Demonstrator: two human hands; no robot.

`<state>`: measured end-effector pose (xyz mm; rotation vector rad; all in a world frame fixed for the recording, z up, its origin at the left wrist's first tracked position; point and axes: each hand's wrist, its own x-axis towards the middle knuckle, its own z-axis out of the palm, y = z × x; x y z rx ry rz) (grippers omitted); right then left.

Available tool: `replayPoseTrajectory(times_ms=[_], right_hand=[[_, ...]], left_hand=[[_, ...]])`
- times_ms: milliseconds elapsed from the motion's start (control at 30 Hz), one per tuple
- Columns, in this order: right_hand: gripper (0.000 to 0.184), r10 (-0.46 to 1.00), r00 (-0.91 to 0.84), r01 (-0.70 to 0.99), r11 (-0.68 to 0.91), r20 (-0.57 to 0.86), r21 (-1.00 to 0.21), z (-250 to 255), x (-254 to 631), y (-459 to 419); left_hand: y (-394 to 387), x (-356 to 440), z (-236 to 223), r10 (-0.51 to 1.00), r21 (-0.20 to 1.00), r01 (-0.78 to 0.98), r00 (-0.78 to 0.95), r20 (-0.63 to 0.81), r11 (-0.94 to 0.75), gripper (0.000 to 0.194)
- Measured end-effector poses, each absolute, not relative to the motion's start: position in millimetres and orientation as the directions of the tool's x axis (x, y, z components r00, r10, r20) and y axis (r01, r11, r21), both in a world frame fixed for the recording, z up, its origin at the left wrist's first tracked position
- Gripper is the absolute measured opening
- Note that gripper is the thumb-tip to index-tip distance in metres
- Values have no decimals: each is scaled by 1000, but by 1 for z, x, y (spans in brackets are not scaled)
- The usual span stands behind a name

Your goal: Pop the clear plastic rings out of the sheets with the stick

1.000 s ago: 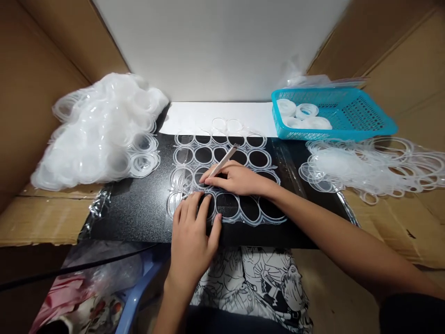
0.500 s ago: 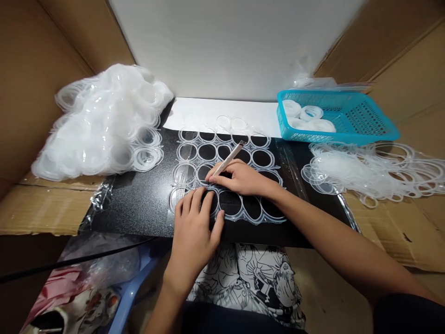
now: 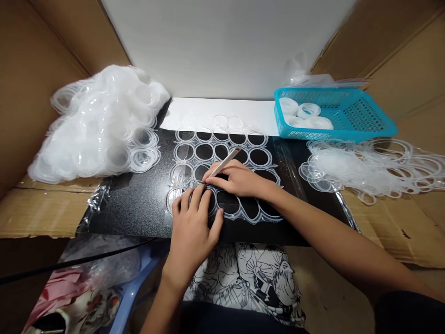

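A sheet of joined clear plastic rings [image 3: 228,218] lies flat in rows on the black board [image 3: 139,204]. My left hand [image 3: 194,227] rests open, palm down, on the sheet's lower left part, its fingertips on the rings. Pinched in my right hand [image 3: 239,178] is a slim white pen-like tool [image 3: 226,161], tilted with its upper end to the right. Its lower tip is hidden by my fingers, close to the fingertips of my left hand, between two rows of rings.
At the left is a heap of clear plastic rings [image 3: 93,130]. A blue basket [image 3: 368,134] with stacked white rings [image 3: 308,110] stands at the back right. Loose ring offcuts [image 3: 347,167] lie before it. A white sheet [image 3: 194,111] lies at the back; cardboard walls [image 3: 399,55] flank the board.
The pen-like tool has tipped lower, and my right hand has moved slightly left and toward me. My left hand stays on the sheet. The whole view has shifted a little.
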<state>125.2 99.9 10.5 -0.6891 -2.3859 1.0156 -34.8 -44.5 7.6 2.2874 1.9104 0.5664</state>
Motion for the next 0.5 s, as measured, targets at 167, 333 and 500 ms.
replayPoseTrajectory(times_ms=[167, 333, 500], right_hand=[[26, 416, -825, 189, 842, 384, -506, 0, 124, 97], [27, 385, -845, 342, 922, 370, -179, 2, 120, 98], [35, 490, -796, 511, 859, 355, -39, 24, 110, 121]], left_hand=[[-38, -37, 7, 966, 330, 920, 146, 212, -211, 40], [-39, -40, 6, 966, 346, 913, 149, 210, -216, 36], [-44, -39, 6, 963, 342, 913, 150, 224, -222, 33]])
